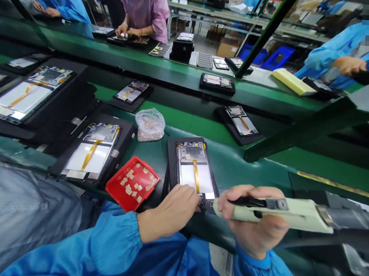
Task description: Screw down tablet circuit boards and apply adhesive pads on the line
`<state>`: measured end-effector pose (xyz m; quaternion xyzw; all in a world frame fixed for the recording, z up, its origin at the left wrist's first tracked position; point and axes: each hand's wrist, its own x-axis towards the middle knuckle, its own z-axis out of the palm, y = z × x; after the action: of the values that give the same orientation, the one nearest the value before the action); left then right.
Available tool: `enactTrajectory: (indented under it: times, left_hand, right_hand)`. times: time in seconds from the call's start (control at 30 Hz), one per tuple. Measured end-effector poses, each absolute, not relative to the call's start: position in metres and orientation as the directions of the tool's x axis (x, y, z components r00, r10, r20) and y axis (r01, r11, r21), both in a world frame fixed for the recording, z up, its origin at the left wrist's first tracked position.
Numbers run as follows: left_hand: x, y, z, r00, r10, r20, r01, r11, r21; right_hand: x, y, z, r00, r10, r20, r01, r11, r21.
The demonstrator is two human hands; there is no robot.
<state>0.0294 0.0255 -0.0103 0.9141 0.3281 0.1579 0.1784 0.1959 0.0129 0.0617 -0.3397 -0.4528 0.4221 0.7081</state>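
An opened tablet (187, 173) with a circuit board, white battery and orange ribbon cable lies on a black pad in front of me. My left hand (174, 210) rests at its lower edge with the fingers bent together; anything between the fingertips is hidden. My right hand (254, 221) is wrapped round a pale green power tool (305, 214), whose dark tip points left at the tablet's lower right corner, close to my left fingertips. Left of the pad sits a red tray (114, 187) with several small beige pieces.
A plastic bag (150, 125) of small parts stands behind the tray. Another opened tablet (91, 153) lies to the left. More tablets on black pads rest on the green conveyor (185, 117). A slanted green post (300, 124) rises at right. Several people work across the line.
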Motion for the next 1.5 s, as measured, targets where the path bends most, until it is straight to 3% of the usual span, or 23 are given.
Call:
enactTrajectory:
  times: [0.2, 0.4, 0.67, 1.0, 1.23, 1.5]
  left_hand:
    - [0.028, 0.022, -0.009, 0.725, 0.65, 0.227, 0.538, -0.741, 0.402]
    - [0.024, 0.018, 0.0, 0.743, 0.644, 0.182, 0.549, -0.742, 0.385]
    - [0.017, 0.017, 0.004, 0.736, 0.668, 0.113, 0.552, -0.688, 0.47]
    - [-0.015, 0.019, 0.005, 0.362, 0.929, 0.073, 0.629, -0.301, 0.716]
    - [-0.023, -0.004, -0.005, 0.168, 0.982, -0.083, 0.636, -0.043, 0.77]
    - [-0.005, -0.01, -0.02, 0.122, 0.952, -0.282, 0.541, 0.174, 0.823]
  right_hand:
    - [0.189, 0.014, 0.067, 0.213, 0.908, 0.36, -0.356, 0.415, -0.837]
    - [0.183, 0.012, 0.066, 0.204, 0.903, 0.379, -0.329, 0.427, -0.842]
    - [0.178, 0.01, 0.059, 0.161, 0.896, 0.414, -0.303, 0.444, -0.843]
    - [0.178, 0.013, 0.039, 0.101, 0.909, 0.405, -0.254, 0.417, -0.873]
    - [0.177, 0.008, 0.036, 0.018, 0.895, 0.445, -0.22, 0.438, -0.872]
    - [0.174, 0.006, 0.031, 0.027, 0.897, 0.441, -0.269, 0.431, -0.861]
